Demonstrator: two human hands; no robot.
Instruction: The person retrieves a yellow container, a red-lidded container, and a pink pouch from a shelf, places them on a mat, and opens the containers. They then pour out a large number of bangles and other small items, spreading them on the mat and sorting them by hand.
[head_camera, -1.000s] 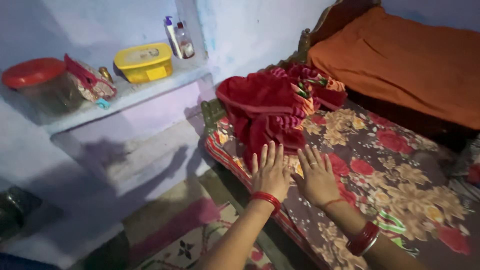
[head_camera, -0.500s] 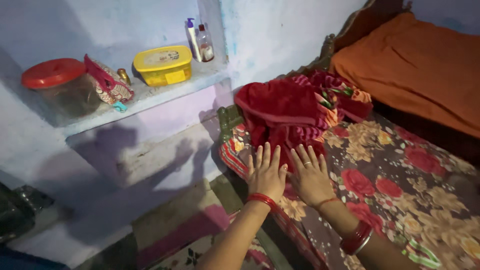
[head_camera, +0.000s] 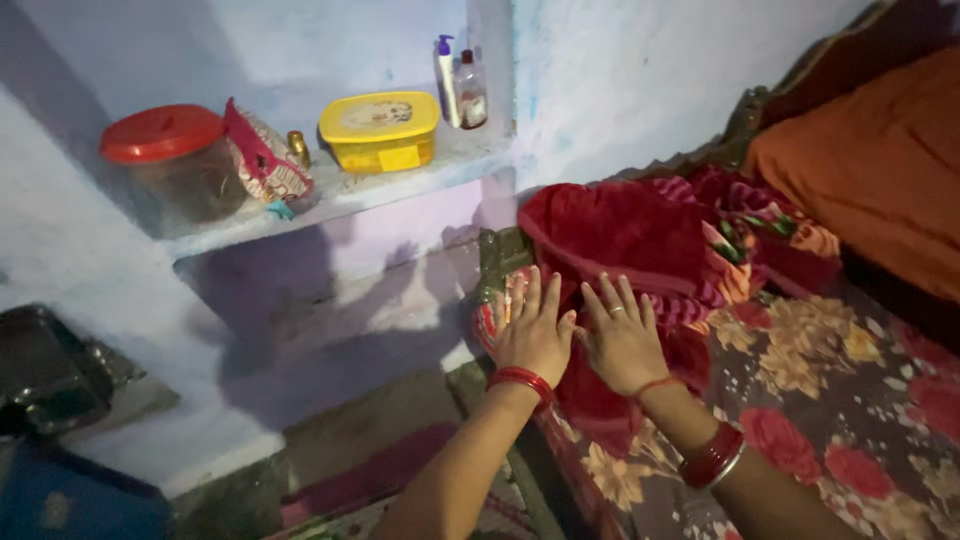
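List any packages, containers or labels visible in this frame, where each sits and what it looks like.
Yellow tub: middle of the wall shelf, rectangular, yellow lid with a pale label.
Red-lidded jar: left end of the shelf, round, clear body.
Patterned pouch: between jar and tub, red and pale, leaning.
Pump bottle: right end of the shelf, slim, white with blue pump.
Small clear bottle: beside the pump bottle, red cap.
No screens or signs.

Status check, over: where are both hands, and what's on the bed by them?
Left hand and right hand flat, fingers spread, side by side on the red blanket. Blanket bunched at the corner of the floral bedsheet. Nothing over the hands.
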